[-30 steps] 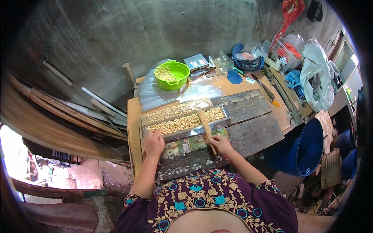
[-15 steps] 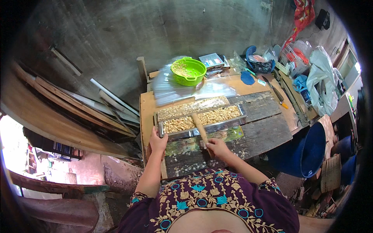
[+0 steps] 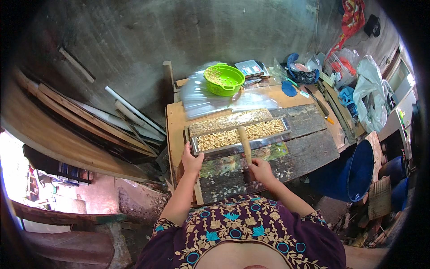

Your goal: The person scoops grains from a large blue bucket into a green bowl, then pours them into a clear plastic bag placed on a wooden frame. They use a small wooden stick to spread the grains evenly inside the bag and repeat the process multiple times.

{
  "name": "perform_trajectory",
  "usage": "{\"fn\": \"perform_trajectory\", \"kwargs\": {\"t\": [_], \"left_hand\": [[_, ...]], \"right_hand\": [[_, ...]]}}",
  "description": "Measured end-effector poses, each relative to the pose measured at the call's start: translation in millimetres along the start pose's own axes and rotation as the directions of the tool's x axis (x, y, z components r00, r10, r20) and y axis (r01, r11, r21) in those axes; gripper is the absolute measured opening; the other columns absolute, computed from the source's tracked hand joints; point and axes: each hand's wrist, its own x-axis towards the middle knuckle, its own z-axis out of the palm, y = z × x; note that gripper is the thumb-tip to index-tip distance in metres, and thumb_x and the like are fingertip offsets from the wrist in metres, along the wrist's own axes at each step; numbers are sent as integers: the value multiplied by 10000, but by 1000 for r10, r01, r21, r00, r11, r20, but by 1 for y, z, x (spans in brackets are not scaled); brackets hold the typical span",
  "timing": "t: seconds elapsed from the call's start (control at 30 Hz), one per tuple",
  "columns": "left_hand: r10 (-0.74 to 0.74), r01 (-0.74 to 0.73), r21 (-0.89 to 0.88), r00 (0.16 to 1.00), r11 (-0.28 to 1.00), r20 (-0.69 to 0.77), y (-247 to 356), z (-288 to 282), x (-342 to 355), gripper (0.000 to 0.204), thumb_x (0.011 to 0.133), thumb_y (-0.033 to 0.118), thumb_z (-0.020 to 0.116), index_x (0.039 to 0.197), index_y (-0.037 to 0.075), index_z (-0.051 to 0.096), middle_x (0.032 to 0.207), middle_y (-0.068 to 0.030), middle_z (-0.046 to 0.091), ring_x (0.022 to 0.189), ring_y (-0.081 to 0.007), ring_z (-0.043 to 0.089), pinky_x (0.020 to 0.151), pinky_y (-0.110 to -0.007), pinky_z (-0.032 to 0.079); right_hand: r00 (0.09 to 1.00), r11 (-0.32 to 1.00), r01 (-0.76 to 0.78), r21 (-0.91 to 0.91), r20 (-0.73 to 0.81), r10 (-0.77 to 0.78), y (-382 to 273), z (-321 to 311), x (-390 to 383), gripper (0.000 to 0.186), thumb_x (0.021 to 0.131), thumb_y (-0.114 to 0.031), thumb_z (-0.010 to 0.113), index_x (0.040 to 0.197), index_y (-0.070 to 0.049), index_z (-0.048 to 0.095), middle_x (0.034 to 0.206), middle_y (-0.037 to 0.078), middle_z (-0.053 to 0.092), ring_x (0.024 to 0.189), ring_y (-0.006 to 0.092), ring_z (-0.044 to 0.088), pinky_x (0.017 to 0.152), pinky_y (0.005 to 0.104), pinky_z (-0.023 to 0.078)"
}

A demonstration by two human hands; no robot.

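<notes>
We work at a rough wooden tabletop [image 3: 309, 150] of dark weathered planks, and on it, just ahead of us, lies a long metal tray [image 3: 268, 141] filled with pale nut pieces [image 3: 224, 139]; a second bed of the same pieces lies right behind it. The tray looks stiff and thin-walled, and with its load we judge it fairly heavy and liable to spill if tipped, so it is best taken by its end rims. Our left hand [image 3: 191, 160] rests at the tray's near left corner, fingers curled against the rim. Our right hand [image 3: 261, 170] has its fingers closed around the near end of a wooden roller [image 3: 244, 142], which slants over the nuts. The roller seems rigid, light and smooth. Farther back sits a green bowl [image 3: 224, 79].
</notes>
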Motion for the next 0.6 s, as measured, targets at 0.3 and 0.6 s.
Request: {"fn": "perform_trajectory", "kwargs": {"t": [0.3, 0.6], "left_hand": [[122, -124, -16, 989, 992, -78, 6, -3, -7, 672, 727, 105, 670, 1321, 15, 368, 1178, -148, 506, 1062, -284, 517, 920, -381, 403], [187, -190, -45, 980, 981, -66, -7, -6, -5, 678, 725, 9, 621, 1340, 3, 335, 1173, -129, 517, 1069, -227, 518, 930, -336, 402]], "right_hand": [[985, 975, -11, 222, 169, -27, -20, 68, 25, 217, 853, -171, 592, 961, 15, 621, 786, 57, 628, 705, 100, 557, 625, 268, 449], [954, 992, 127, 10, 271, -125, -45, 87, 2, 196, 825, -192, 595, 894, -10, 621, 646, 112, 614, 572, 197, 599, 555, 338, 465]]}}
